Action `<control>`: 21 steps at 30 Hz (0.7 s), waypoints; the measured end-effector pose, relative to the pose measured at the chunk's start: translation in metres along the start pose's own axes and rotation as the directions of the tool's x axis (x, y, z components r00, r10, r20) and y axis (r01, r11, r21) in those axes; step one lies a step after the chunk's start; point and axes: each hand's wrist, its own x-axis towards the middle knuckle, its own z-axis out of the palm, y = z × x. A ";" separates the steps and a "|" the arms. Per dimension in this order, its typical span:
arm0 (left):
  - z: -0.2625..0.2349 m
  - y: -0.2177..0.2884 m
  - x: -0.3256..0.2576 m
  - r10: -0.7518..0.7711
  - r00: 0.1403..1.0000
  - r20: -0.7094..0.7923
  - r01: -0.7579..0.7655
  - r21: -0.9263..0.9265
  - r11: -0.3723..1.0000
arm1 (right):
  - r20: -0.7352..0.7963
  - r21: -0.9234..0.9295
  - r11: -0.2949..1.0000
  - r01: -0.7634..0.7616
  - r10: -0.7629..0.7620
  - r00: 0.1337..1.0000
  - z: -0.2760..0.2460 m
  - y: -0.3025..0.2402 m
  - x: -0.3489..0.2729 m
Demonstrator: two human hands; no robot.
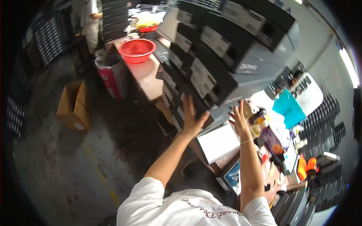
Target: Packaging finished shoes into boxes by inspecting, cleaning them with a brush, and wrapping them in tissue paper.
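A tall stack of dark grey shoe boxes (209, 77) with white labels leans over the table in front of me. My left hand (193, 119) is at the stack's lower end, its fingers spread along the labelled box ends. Close to the right side of the lower boxes, my right hand (239, 119) has its fingers stretched upward and apart. Whether its fingertips touch the boxes I cannot tell. Below and between my hands lies a flat white surface, like a box lid (218, 144). Nearer me is an opened box (231, 177) with blue and white inside.
A red basin (137, 50) sits on the table's far left part. On the floor at left are a cardboard box (74, 107) and a pink-and-white bin (111, 77). Bottles and small items clutter the right side, near a turquoise sheet (288, 108). Another person (91, 26) stands far left.
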 end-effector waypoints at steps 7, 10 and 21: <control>-0.056 0.055 -0.095 -0.141 0.952 0.270 0.219 -0.284 0.934 | -0.277 -0.330 0.933 0.146 -0.243 0.930 -0.136 0.052 -0.125; -0.003 0.050 -0.151 -0.115 0.848 0.518 0.258 -0.214 0.942 | -0.479 -0.414 0.906 -0.089 -0.134 0.867 -0.198 0.089 -0.229; 0.269 0.033 -0.161 -0.060 0.083 0.995 -0.730 0.102 0.676 | -0.287 -0.704 0.709 0.029 -0.322 0.902 -0.101 0.124 -0.277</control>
